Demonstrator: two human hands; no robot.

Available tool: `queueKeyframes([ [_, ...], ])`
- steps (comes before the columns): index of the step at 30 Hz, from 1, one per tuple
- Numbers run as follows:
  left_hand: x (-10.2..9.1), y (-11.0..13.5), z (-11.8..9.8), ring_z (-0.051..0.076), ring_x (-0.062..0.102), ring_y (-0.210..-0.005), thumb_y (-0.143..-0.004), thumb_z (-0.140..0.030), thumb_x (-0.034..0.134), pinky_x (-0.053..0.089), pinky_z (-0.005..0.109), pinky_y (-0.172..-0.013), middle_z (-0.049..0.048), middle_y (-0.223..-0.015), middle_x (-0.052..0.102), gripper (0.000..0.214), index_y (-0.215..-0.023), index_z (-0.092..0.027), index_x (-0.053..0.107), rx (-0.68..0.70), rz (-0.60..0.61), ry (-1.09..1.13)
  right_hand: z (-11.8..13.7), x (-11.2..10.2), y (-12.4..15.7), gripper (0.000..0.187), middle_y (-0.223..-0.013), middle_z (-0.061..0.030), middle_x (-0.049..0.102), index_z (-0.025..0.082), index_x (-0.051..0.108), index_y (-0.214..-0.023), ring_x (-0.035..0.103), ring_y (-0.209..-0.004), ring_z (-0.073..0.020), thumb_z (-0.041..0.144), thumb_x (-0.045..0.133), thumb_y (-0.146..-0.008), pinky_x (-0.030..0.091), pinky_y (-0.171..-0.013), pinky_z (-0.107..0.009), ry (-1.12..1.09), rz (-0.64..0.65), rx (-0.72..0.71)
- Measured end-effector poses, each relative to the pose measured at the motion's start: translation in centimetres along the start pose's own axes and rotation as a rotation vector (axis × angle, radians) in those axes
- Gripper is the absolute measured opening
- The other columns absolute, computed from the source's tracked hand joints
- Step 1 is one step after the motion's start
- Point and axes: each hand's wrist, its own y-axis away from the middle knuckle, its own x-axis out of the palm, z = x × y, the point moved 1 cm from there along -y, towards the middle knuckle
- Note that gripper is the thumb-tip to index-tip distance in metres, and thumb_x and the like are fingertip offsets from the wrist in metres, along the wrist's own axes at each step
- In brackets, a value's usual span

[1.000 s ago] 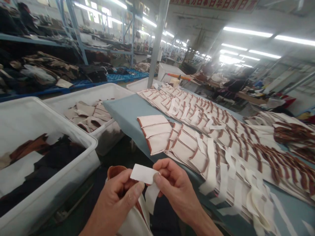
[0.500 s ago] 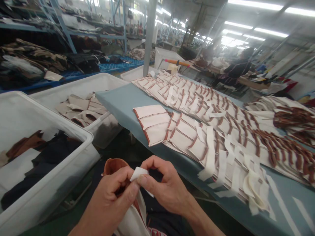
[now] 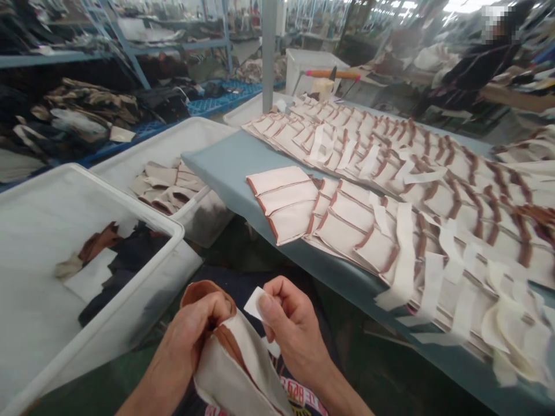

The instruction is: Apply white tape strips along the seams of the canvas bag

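Note:
My left hand (image 3: 191,332) is closed on a sewn cream-and-brown fabric piece (image 3: 236,370), its fingers tucked over the edge beside the brown opening. The piece hangs down over my lap, brown side showing through a gap. To the right, my right hand (image 3: 292,323) pinches a short white strip (image 3: 254,303) between thumb and fingers. One end of the strip sticks out toward the fabric, and a bit more white shows below the fingers. The strip and the fabric piece are apart.
A blue-grey table (image 3: 217,156) carries rows of overlapping cream panels (image 3: 281,202) with brown edges. White strips (image 3: 405,248) lie across them. At left stand a white bin (image 3: 177,231) with dark scraps and another bin (image 3: 203,124) with cream pieces. A person (image 3: 481,63) is at the back right.
My hands have parted: the right has drawn the white strip away to the right, while the left keeps hold of the fabric piece. The view has tipped down and turned slightly left.

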Motion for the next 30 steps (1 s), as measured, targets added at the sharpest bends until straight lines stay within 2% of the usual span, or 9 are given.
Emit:
queueKeyframes([
  [3,-0.7,0.9,-0.4,0.017,0.054,-0.065,-0.106,-0.059,0.06,0.047,0.024,-0.057,0.0002,-0.074,0.06,0.05,-0.072,-0.023,0.058,0.022,0.1,-0.004,-1.3,0.0,0.3,0.06,-0.062,0.0096,0.042,0.023,0.056,-0.082,0.032,-0.055,-0.009,0.079,0.075,-0.092,0.026,-0.051,-0.024,0.035,-0.021,0.058],
  [5,-1.3,1.1,-0.8,0.016,0.057,-0.065,-0.106,-0.055,0.066,0.047,0.022,-0.058,0.0002,-0.076,0.064,0.045,-0.075,-0.022,0.064,0.005,0.111,-0.059,-1.4,-0.3,0.5,0.058,-0.062,0.0093,0.042,0.023,0.056,-0.082,0.032,-0.056,-0.0095,0.077,0.075,-0.092,0.026,-0.051,-0.024,0.052,0.0,0.102],
  [10,-1.7,0.4,-2.4,0.017,0.069,-0.067,-0.107,-0.051,0.067,0.054,0.02,-0.061,0.0018,-0.077,0.075,0.038,-0.085,-0.022,0.08,-0.04,0.002,-0.147,1.4,-1.3,2.3,0.049,-0.066,0.0051,0.051,0.021,0.064,-0.083,0.038,-0.061,-0.0112,0.066,0.077,-0.097,0.03,-0.054,-0.024,0.177,0.059,0.095],
  [13,-0.9,-0.2,-3.4,0.02,0.075,-0.073,-0.104,-0.049,0.066,0.059,0.021,-0.065,0.0046,-0.085,0.08,0.039,-0.083,-0.022,0.084,0.031,-0.058,-0.184,3.0,-1.2,3.8,0.044,-0.066,0.0035,0.056,0.021,0.068,-0.086,0.04,-0.06,-0.0124,0.062,0.08,-0.097,0.03,-0.053,-0.026,0.223,0.083,0.096],
  [15,-0.1,-0.5,-3.8,0.021,0.076,-0.073,-0.104,-0.048,0.066,0.059,0.021,-0.066,0.0045,-0.087,0.081,0.039,-0.082,-0.023,0.084,0.085,-0.093,-0.189,3.6,-0.8,4.1,0.039,-0.066,0.0032,0.058,0.022,0.069,-0.084,0.041,-0.06,-0.0129,0.057,0.08,-0.097,0.031,-0.054,-0.026,0.297,0.046,0.065],
  [19,0.9,-0.7,-3.7,0.019,0.072,-0.068,-0.108,-0.048,0.062,0.055,0.021,-0.061,0.0015,-0.077,0.078,0.04,-0.085,-0.024,0.083,0.137,-0.063,-0.159,4.0,0.3,3.1,0.027,-0.063,0.0042,0.055,0.023,0.067,-0.08,0.04,-0.057,-0.0129,0.044,0.071,-0.097,0.03,-0.054,-0.028,0.5,-0.064,-0.045],
  [22,1.1,-0.8,-3.5,0.019,0.069,-0.063,-0.107,-0.047,0.061,0.053,0.021,-0.057,0.0013,-0.073,0.077,0.041,-0.082,-0.023,0.082,0.158,-0.058,-0.153,4.3,0.7,2.2,0.026,-0.063,0.0036,0.056,0.023,0.067,-0.081,0.042,-0.056,-0.0134,0.044,0.066,-0.096,0.031,-0.054,-0.028,0.551,-0.104,-0.095],
  [27,1.0,-0.8,-3.0,0.022,0.077,-0.077,-0.106,-0.044,0.061,0.058,0.022,-0.064,0.0044,-0.086,0.084,0.039,-0.089,-0.022,0.088,0.168,-0.09,-0.127,4.2,0.8,1.8,0.029,-0.065,0.0021,0.06,0.023,0.066,-0.082,0.048,-0.057,-0.0143,0.048,0.065,-0.095,0.034,-0.055,-0.028,0.632,-0.136,-0.09],
  [30,0.8,-0.7,-2.8,0.022,0.077,-0.075,-0.105,-0.043,0.061,0.057,0.021,-0.062,0.0041,-0.083,0.084,0.039,-0.09,-0.022,0.089,0.149,-0.06,-0.109,3.9,1.0,1.6,0.029,-0.065,0.002,0.061,0.023,0.066,-0.083,0.05,-0.057,-0.0147,0.05,0.065,-0.095,0.035,-0.055,-0.028,0.654,-0.127,-0.069],
])
